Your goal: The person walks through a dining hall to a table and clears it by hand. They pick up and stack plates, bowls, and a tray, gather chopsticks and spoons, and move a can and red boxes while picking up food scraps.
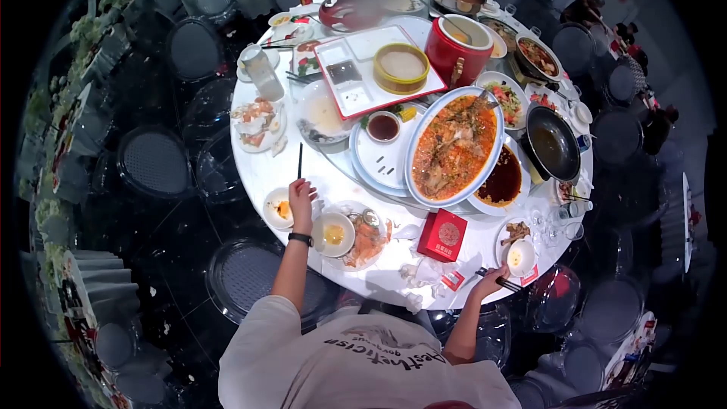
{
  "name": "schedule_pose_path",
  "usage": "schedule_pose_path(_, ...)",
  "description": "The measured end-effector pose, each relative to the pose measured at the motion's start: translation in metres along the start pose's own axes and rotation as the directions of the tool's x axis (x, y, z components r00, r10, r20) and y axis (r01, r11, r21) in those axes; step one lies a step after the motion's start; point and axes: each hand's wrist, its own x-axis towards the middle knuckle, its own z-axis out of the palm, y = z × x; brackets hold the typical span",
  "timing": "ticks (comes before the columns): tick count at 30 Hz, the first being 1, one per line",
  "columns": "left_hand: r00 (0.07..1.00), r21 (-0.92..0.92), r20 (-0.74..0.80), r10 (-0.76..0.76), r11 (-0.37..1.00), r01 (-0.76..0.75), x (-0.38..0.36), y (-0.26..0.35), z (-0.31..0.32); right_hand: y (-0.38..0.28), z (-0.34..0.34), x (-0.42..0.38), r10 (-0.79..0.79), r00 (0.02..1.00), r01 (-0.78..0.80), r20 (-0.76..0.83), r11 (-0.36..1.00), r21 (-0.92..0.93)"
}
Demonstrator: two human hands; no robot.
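At the round table (256, 170): white cloth, crowded dishes, crumpled tissue (424, 271) near the front edge.
Left hand (303, 193): over the cloth, beside a slim dark stick (301, 157) (from where I stand, I can't tell whether the fingers close on it).
Right hand (494, 279): fingers clamped on dark chopsticks (512, 285), just beside a small bowl (530, 264) with something yellow inside.
Soup bowl (319, 236): round, white, holding yellowish liquid, near the left wrist.
Oval dish (410, 157): glazed, blue-edged, filled with fish (457, 142) in glistening orange-red sauce.
Red pot (445, 58): glossy, cylindrical, with a pale rim and something yellowish inside.
Steamer (401, 88): round, yellow-sided, on a white compartmented tray (367, 42) edged in red.
Black pan (555, 136): smooth, shallow, shiny.
Red box (441, 236): square-cornered, bearing a round pale emblem.
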Motion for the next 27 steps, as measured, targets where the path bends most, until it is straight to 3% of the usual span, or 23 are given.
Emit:
schedule_pose_path(2,0.994,-0.069,0.063,-0.091,0.993,0.095,0.037,-0.012,0.004,0.009,0.002,-0.001,0.105,0.994,-0.106,0.028,0.993,0.046)
schedule_pose_path(6,0.945,-0.249,0.108,-0.309,0.912,0.327,0.128,-0.030,0.032,-0.026,-0.008,0.020,0.063,0.997,-0.060,-0.043,0.995,0.082)
schedule_pose_path(9,0.912,-0.318,0.254,-0.321,0.863,0.393,0.167,-0.027,0.057,-0.040,-0.028,0.029,0.012,0.996,-0.009,-0.087,0.999,0.033)
schedule_pose_path(11,0.923,-0.318,0.167,-0.347,0.867,0.383,0.186,-0.040,0.063,-0.050,-0.043,0.027,-0.028,0.998,0.025,-0.058,0.998,-0.056)
schedule_pose_path(13,0.930,-0.379,0.209,-0.302,0.852,0.361,0.204,-0.052,0.054,-0.048,-0.056,0.023,-0.031,0.997,0.030,-0.071,0.999,-0.017)
schedule_pose_path(17,0.953,-0.344,0.203,-0.225,0.895,0.285,0.196,-0.038,0.018,-0.040,-0.080,0.023,-0.006,0.998,0.013,-0.070,0.995,0.103)
schedule_pose_path(19,0.960,-0.255,0.117,-0.254,0.927,0.276,0.168,-0.011,-0.003,-0.036,-0.086,0.020,-0.007,0.996,0.008,-0.091,1.000,0.015)
schedule_pose_path(21,0.959,-0.139,0.191,-0.212,0.961,0.240,0.153,0.006,-0.033,-0.023,-0.089,0.024,0.016,0.998,-0.012,-0.068,0.998,0.061)
schedule_pose_path(23,0.952,-0.131,0.172,-0.254,0.952,0.277,0.138,0.023,-0.063,-0.026,-0.084,0.022,0.046,0.997,-0.044,-0.058,0.999,0.029)
schedule_pose_path(25,0.949,-0.126,0.206,-0.237,0.956,0.266,0.114,0.048,-0.081,-0.017,-0.082,0.025,0.105,0.994,-0.100,-0.038,0.988,0.119)
schedule_pose_path(27,0.942,-0.098,0.209,-0.264,0.952,0.289,0.074,0.088,-0.075,-0.007,-0.081,0.026,0.122,0.992,-0.119,-0.023,0.988,0.103)
